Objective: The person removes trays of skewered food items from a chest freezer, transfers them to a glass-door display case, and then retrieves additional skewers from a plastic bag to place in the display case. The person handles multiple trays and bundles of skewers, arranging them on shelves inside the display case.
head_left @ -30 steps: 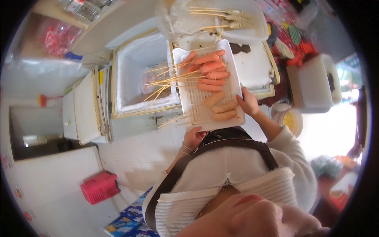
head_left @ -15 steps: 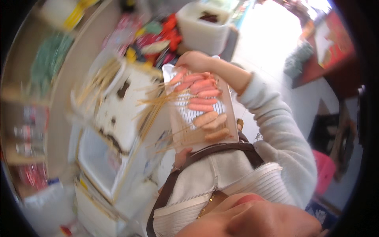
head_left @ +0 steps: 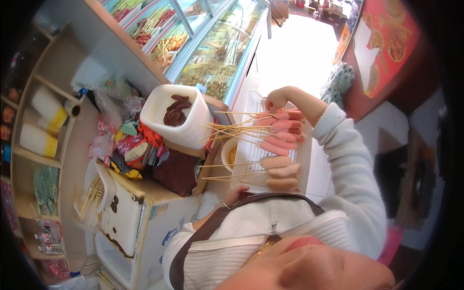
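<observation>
A white ribbed tray [head_left: 247,153] is held up in front of me by its two ends. Several pink sausages [head_left: 285,126] on wooden skewers lie across its far part, and paler tan sausages [head_left: 284,171] on skewers lie at the end nearest my body. The skewer ends stick out past the tray's left side. My right hand [head_left: 279,98] is closed over the far end, next to the pink sausages. At the near end, my left hand [head_left: 236,194] grips the tray by its corner; the fingers underneath are hidden.
Left of the tray stands a white tub [head_left: 166,113] with dark brown pieces inside. Colourful packets [head_left: 133,147] lie beside it. Beyond is a glass display case [head_left: 217,58] of skewered food. A white chest [head_left: 128,217] and shelves [head_left: 34,154] are at left, a red counter [head_left: 386,48] at right.
My view has turned, and the display case now shows. Both hands still hold the tray, which has moved away from the white chest, to the right past the tub.
</observation>
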Available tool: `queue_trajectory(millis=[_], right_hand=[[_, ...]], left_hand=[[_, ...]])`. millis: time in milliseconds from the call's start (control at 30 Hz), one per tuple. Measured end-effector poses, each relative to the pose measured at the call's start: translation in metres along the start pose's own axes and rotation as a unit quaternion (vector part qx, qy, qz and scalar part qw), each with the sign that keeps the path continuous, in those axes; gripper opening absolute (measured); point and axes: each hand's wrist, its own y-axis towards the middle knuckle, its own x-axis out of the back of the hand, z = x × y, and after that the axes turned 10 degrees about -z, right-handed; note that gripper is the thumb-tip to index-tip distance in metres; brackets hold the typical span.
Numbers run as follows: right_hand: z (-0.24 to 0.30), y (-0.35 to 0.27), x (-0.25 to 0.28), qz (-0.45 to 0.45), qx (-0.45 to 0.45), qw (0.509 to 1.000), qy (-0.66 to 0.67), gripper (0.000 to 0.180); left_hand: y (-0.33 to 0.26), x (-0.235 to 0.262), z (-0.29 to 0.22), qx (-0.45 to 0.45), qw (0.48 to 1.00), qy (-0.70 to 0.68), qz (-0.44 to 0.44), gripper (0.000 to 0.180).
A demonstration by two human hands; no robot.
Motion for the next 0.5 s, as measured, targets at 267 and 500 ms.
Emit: queue_trajectory(millis=[267,500], right_hand=[[-0.187,-0.027,0.087,-0.056,-0.181,0.981,-0.048,0.043],[-0.319,-0.071,0.189,-0.359,-0.209,0.910,0.000,0.039]], left_hand=[[0.153,-0.076,-0.136,-0.053,0.993,0.105,0.025,0.021],[0.286,-0.176,-0.279,-0.032,0.992,0.000,0.121,0.029]])
